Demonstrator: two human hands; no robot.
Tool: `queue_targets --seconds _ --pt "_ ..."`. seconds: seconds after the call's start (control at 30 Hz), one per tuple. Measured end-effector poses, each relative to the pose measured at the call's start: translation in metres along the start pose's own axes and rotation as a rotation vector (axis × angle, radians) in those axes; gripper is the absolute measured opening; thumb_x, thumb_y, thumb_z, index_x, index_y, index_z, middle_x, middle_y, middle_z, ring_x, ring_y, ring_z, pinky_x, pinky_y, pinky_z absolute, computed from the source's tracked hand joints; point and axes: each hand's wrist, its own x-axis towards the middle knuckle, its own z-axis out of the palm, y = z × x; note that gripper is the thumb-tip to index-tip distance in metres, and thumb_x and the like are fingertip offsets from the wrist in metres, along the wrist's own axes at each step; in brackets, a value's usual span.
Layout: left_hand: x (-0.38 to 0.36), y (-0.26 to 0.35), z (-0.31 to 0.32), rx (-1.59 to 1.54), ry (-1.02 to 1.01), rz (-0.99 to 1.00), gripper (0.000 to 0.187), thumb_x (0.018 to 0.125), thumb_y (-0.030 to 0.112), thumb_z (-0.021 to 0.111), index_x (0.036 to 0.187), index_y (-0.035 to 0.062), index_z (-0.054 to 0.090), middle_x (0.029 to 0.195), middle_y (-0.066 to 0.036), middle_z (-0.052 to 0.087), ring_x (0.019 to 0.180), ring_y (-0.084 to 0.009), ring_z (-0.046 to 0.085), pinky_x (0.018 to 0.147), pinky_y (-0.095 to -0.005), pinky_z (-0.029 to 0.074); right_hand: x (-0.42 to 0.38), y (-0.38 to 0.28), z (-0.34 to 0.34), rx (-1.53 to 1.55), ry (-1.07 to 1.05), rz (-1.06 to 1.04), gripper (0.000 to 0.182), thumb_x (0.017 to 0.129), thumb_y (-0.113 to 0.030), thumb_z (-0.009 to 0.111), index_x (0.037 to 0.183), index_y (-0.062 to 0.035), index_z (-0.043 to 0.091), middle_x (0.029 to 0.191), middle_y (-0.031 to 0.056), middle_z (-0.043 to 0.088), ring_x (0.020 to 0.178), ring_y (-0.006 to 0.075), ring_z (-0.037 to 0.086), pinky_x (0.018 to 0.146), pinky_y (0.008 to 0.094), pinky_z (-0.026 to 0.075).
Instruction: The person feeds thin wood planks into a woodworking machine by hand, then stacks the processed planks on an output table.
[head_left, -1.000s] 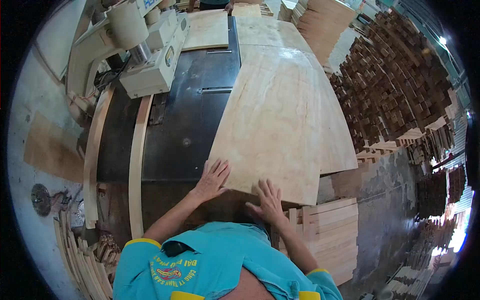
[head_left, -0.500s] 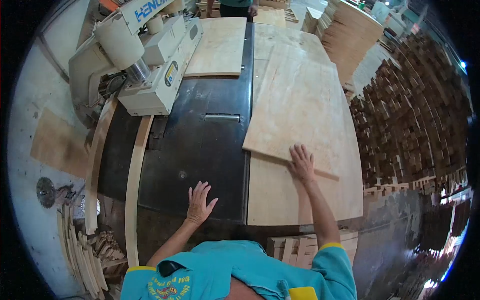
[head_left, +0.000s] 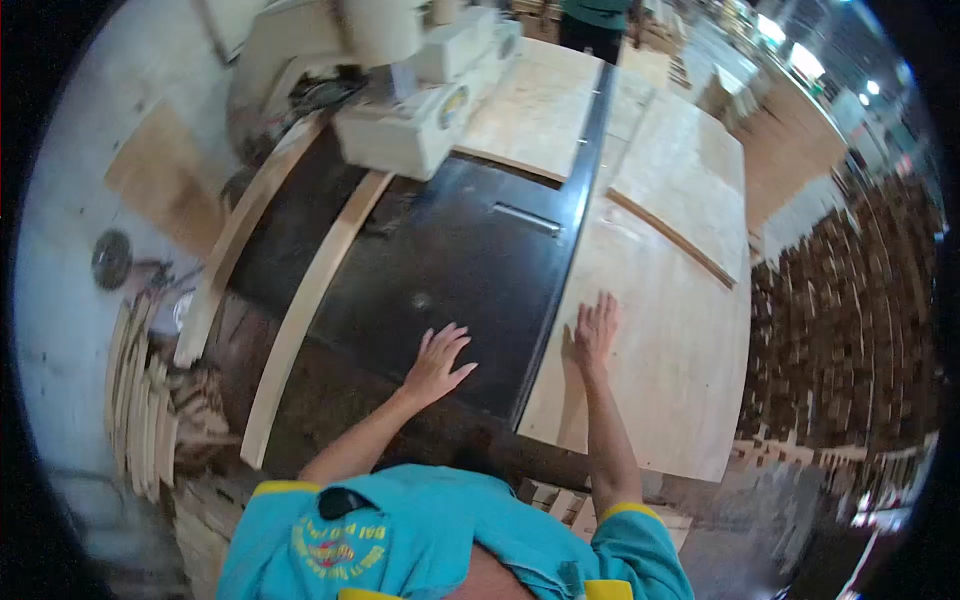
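My left hand (head_left: 438,366) hovers over or rests on the near part of the black machine table (head_left: 400,270), fingers spread and holding nothing. On the pale plywood surface (head_left: 660,370) to the right, my right hand (head_left: 596,335) lies with its fingers extended, also holding nothing. Beyond it a thick pale wooden panel (head_left: 690,180) lies at an angle on the plywood, its near edge apart from my fingertips. Another wooden panel (head_left: 535,105) lies on the far part of the black table.
The white machine head (head_left: 400,130) stands at the back left, with two long wooden strips by it, the inner one (head_left: 315,315) reaching toward me. A person (head_left: 592,25) stands at the far end. Stacked wood (head_left: 850,330) is at the right.
The angled panel is now farther away, and my right hand has come off its near edge onto the plywood. The whole view has turned and shifted.
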Motion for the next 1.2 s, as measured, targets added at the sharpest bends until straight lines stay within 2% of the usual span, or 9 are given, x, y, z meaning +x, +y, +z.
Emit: queue_targets --seconds 0.17,0.37,0.47,0.63,0.77,0.83,0.93,1.03,1.2 --pt "-0.035 -0.021 -0.038 0.018 0.051 -0.072 0.055 0.083 0.037 0.066 0.124 0.0053 0.047 0.137 -0.013 0.041 0.134 -0.0319 0.03 0.108 -0.059 0.019 -0.082 -0.007 -0.041 -0.062 -0.036 0.001 0.055 0.096 -0.034 0.047 0.137 0.0008 0.036 0.141 0.025 0.036 0.132 0.0391 0.031 0.107 0.0471 0.027" --pt "-0.17 -0.104 -0.145 0.487 0.16 -0.536 0.083 0.071 0.031 0.076 0.137 0.0071 0.033 0.139 -0.015 0.035 0.135 -0.0358 0.024 0.104 -0.0647 0.021 -0.147 -0.02 -0.059 -0.076 -0.055 0.087 0.054 0.093 -0.034 0.05 0.133 0.0014 0.043 0.14 0.026 0.036 0.132 0.0401 0.032 0.108 0.047 0.026" --pt "-0.222 -0.122 -0.187 0.563 -0.064 -0.696 0.079 0.077 0.022 0.07 0.141 0.0071 0.027 0.142 -0.017 0.031 0.135 -0.0363 0.026 0.106 -0.0616 0.023 -0.158 -0.036 -0.062 -0.17 -0.11 0.114 0.053 0.093 -0.037 0.048 0.132 -0.0018 0.045 0.142 0.0243 0.035 0.133 0.038 0.03 0.107 0.0479 0.026" --pt "-0.278 -0.143 -0.202 0.374 -0.026 -0.804 0.065 0.085 0.003 0.049 0.144 0.0067 0.022 0.144 -0.02 0.03 0.131 -0.0376 0.033 0.109 -0.0507 0.027 -0.158 -0.03 -0.051 -0.211 -0.03 0.042 0.048 0.091 -0.033 0.053 0.126 -0.0006 0.052 0.136 0.0246 0.043 0.13 0.0389 0.035 0.105 0.0483 0.029" --pt "-0.328 -0.138 -0.207 0.077 0.105 -0.701 0.063 0.083 0.001 0.049 0.143 0.0051 0.028 0.136 -0.024 0.041 0.125 -0.0401 0.041 0.105 -0.0479 0.035 -0.162 -0.031 -0.052 -0.282 0.033 -0.02 0.045 0.089 -0.029 0.055 0.124 -0.0007 0.05 0.13 0.0269 0.046 0.121 0.0416 0.043 0.102 0.0476 0.035" --pt "-0.346 -0.127 -0.208 -0.208 0.132 -0.922 0.052 0.082 0.001 0.052 0.132 0.0012 0.041 0.125 -0.027 0.049 0.116 -0.043 0.048 0.096 -0.0451 0.042 -0.162 -0.038 -0.056 -0.301 0.046 -0.022 0.042 0.089 -0.028 0.054 0.122 -0.0002 0.051 0.128 0.0274 0.047 0.12 0.0412 0.043 0.101 0.0472 0.036" --pt "-0.36 -0.119 -0.202 -0.22 0.103 -1.095 0.036 0.08 0.004 0.057 0.115 -0.0019 0.05 0.111 -0.027 0.055 0.105 -0.044 0.053 0.086 -0.0463 0.045 -0.158 -0.039 -0.055 -0.28 0.055 -0.016 0.04 0.09 -0.027 0.054 0.12 0.0003 0.051 0.127 0.0277 0.047 0.12 0.0407 0.044 0.101 0.0464 0.036" --pt "-0.355 -0.129 -0.203 -0.115 0.241 -0.937 0.027 0.079 0.006 0.061 0.104 -0.0018 0.051 0.102 -0.025 0.055 0.099 -0.043 0.054 0.082 -0.0465 0.045 -0.159 -0.035 -0.052 -0.26 0.064 -0.002 0.04 0.09 -0.026 0.054 0.119 0.0018 0.051 0.127 0.0277 0.047 0.12 0.0406 0.044 0.101 0.0462 0.036" --pt "-0.317 -0.17 -0.216 0.043 0.401 -0.804 0.026 0.081 0.01 0.061 0.104 -0.0011 0.052 0.098 -0.023 0.054 0.096 -0.0433 0.054 0.079 -0.0468 0.045 -0.157 -0.038 -0.051 -0.17 0.055 0.07 0.043 0.088 -0.03 0.055 0.121 -0.0022 0.052 0.131 0.0218 0.047 0.122 0.0371 0.043 0.1 0.0464 0.034"
